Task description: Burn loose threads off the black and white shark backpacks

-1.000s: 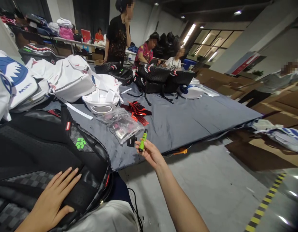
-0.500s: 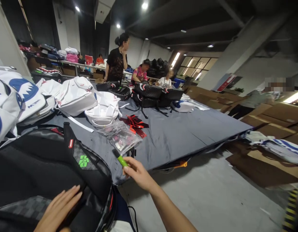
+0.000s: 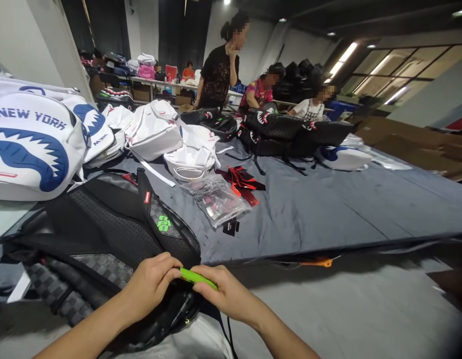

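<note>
Green marker point(image 3: 197, 277), low centre, pinched at its ends between left hand point(image 3: 150, 284) and right hand point(image 3: 225, 294), just above the black backpack point(image 3: 115, 234) at nine o'clock; step: uncapping, likely; next calls for pulling straight apart.

Slim bright-green marker point(image 3: 197, 278) lies level between both hands' fingers point(image 3: 170, 265).

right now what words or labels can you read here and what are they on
"NEW YORK": blue capitals on the white shark-mouth backpack at far left.
Blue lettering on the second white shark backpack: too small to read.
Green logo patch on the black checkered backpack: shape only, not legible.
Small red tag on its strap: too small.
Green marker-like stick held by both hands: no text visible.
</note>
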The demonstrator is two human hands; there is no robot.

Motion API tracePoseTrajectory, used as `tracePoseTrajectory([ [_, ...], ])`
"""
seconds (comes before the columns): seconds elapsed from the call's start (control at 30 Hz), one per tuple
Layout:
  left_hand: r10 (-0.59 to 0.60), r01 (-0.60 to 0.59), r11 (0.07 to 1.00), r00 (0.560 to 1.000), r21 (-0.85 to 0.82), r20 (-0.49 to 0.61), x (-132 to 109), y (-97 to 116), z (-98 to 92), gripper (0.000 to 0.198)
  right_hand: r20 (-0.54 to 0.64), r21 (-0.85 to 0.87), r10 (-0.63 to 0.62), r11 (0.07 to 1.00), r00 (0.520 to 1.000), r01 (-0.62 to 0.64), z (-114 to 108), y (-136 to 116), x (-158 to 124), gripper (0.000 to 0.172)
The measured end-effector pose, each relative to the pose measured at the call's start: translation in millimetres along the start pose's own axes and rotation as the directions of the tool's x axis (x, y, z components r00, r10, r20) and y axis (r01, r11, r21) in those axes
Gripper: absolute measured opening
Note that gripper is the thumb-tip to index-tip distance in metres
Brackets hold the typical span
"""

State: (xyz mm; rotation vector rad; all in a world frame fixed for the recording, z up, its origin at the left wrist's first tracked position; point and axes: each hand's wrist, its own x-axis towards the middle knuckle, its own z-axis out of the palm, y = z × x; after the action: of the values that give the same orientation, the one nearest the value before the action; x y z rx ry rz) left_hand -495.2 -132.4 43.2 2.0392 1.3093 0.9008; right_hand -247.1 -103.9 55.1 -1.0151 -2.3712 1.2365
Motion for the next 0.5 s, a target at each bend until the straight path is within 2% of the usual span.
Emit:
tracePoseTrajectory([
  [0.03, -0.049, 0.050, 0.999, 0.994, 0.007, -0.094, -5, -7, -9.3, 0.036, -0.028, -0.063, 0.001, 0.998, 1.000, -0.003, -5, 7, -6, 0.026],
  [0.07, -0.120, 0.125, 0.992, 0.969, 0.010, -0.216, -9, -14, -20.8, 0.037, -0.094, -0.116, 0.017, 0.993, 0.995, -0.028, -10, 15, -13, 0.028],
  [0.13, -0.269, 0.287, 0.958, 0.858, -0.026, -0.438, -13, -25, -44.0, 0.037, -0.277, -0.150, 0.073, 0.982, 0.958, -0.119, -21, 32, -26, 0.030],
  [0.17, -0.315, 0.326, 0.944, 0.828, -0.058, -0.465, -14, -27, -52.1, 0.036, -0.360, -0.120, 0.101, 0.981, 0.928, -0.154, -24, 39, -31, 0.031],
  [0.2, -0.329, 0.325, 0.942, 0.836, -0.087, -0.439, -13, -27, -56.1, 0.035, -0.418, -0.071, 0.118, 0.984, 0.901, -0.162, -24, 44, -33, 0.029],
  [0.23, -0.317, 0.295, 0.948, 0.864, -0.116, -0.391, -11, -25, -55.7, 0.034, -0.447, -0.020, 0.123, 0.989, 0.886, -0.148, -21, 46, -33, 0.027],
  [0.3, -0.251, 0.208, 0.963, 0.925, -0.172, -0.285, -3, -17, -44.3, 0.032, -0.468, 0.062, 0.112, 0.994, 0.877, -0.094, -8, 44, -27, 0.017],
  [0.33, -0.235, 0.189, 0.961, 0.942, -0.201, -0.240, 1, -14, -36.2, 0.031, -0.474, 0.092, 0.114, 0.993, 0.873, -0.080, 0, 42, -23, 0.012],
  [0.4, -0.248, 0.200, 0.946, 0.953, -0.254, -0.175, 8, -10, -22.2, 0.029, -0.508, 0.135, 0.155, 0.986, 0.848, -0.099, 12, 41, -16, 0.011],
  [0.5, -0.287, 0.245, 0.936, 0.946, -0.253, -0.148, 9, -11, -15.7, 0.032, -0.611, 0.221, 0.281, 0.958, 0.740, -0.182, 19, 52, -14, 0.029],
])
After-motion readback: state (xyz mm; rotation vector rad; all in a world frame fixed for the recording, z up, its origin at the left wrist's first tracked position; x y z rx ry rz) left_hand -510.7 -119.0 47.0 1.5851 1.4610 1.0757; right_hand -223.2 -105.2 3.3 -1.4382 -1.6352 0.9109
